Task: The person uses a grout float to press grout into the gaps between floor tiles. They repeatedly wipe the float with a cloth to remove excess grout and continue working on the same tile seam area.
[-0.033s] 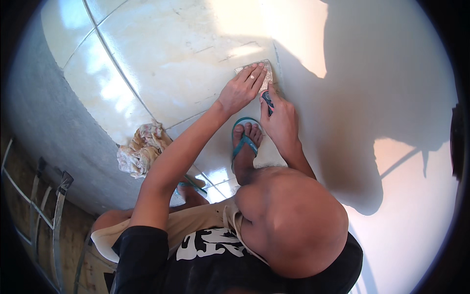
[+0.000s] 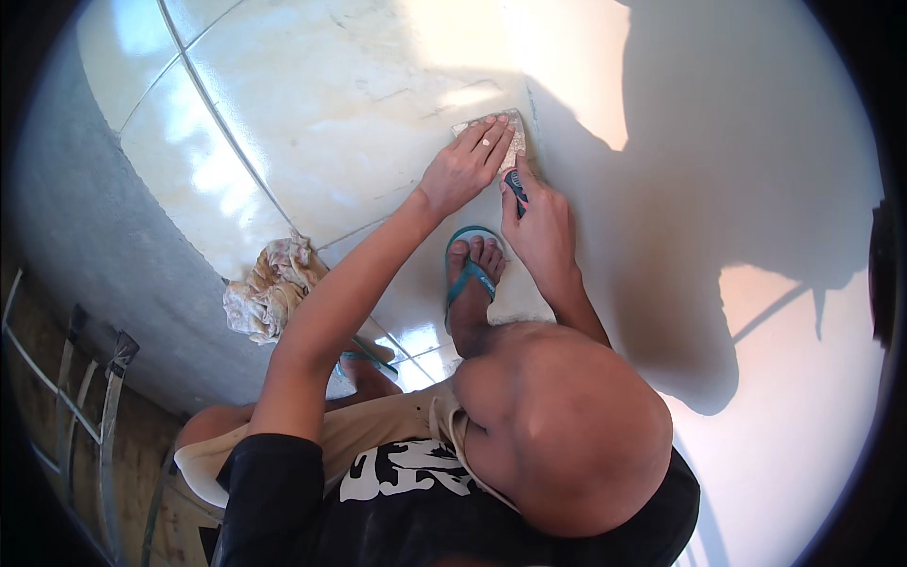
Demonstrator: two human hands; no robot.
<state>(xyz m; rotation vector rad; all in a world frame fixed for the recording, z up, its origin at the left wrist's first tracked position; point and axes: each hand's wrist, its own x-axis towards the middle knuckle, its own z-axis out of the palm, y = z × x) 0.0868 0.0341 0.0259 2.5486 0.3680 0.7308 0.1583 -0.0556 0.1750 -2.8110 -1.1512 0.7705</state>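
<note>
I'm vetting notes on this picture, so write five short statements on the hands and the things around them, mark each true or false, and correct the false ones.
1. The right hand grips a dark-handled scraper with a flat metal blade. True.
2. The left hand rests on the person's knee. False: its fingers lie over the scraper's blade.
3. A crumpled, pale, patterned cloth lies to the left of the scraper. True.
4. The person wears red closed shoes. False: they wear teal thong sandals.
5. The person's short-sleeved shirt is black with a white print. True.
</note>
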